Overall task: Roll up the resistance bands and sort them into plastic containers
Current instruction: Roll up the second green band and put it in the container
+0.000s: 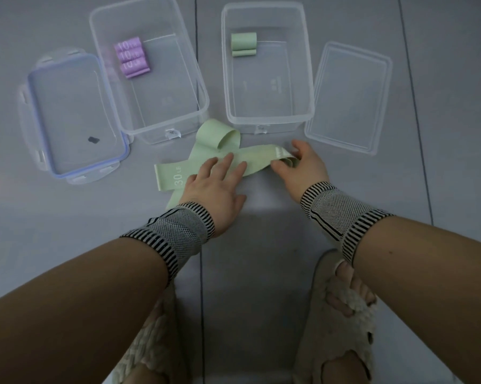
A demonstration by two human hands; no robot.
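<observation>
Now rolling a green band on the floor.

Right hand [300, 164] pinches the started roll at one end of the green band [250, 159]; left hand [215, 181] presses it flat, fingers straight. A loose pinch could let the coil spring open. Right container [308, 79], holding rolled green bands [243, 45], sits just beyond, with bare floor between.

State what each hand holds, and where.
Right hand pinches the green band at its partly rolled right end. Left hand holds nothing, pressing flat on the bands.
</observation>
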